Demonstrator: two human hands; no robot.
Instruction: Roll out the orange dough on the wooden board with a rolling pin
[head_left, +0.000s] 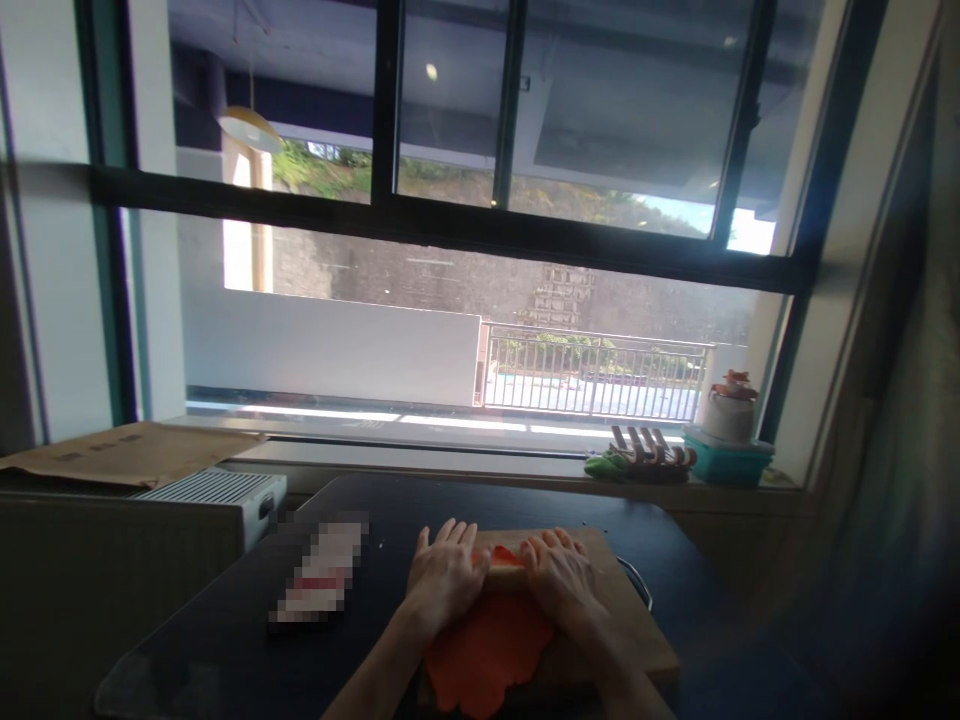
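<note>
An orange sheet of dough (487,650) with an uneven edge lies on a wooden board (634,640) on the dark table. Across the dough runs a pale wooden rolling pin (506,577); only its middle shows between my hands. My left hand (446,570) lies over the pin's left part, fingers stretched forward and slightly apart. Over the right part rests my right hand (559,572), palm down, its fingers also extended. Both palms hide the pin's ends. A bit of dough shows beyond the pin.
A blurred-out flat item (322,575) lies left on the dark table (225,640). A metal handle (637,582) curves at the board's right side. Brown paper (127,450) covers part of a white radiator-like unit (217,488). On the windowsill stand a teal box (727,460) and a slatted rack (649,455).
</note>
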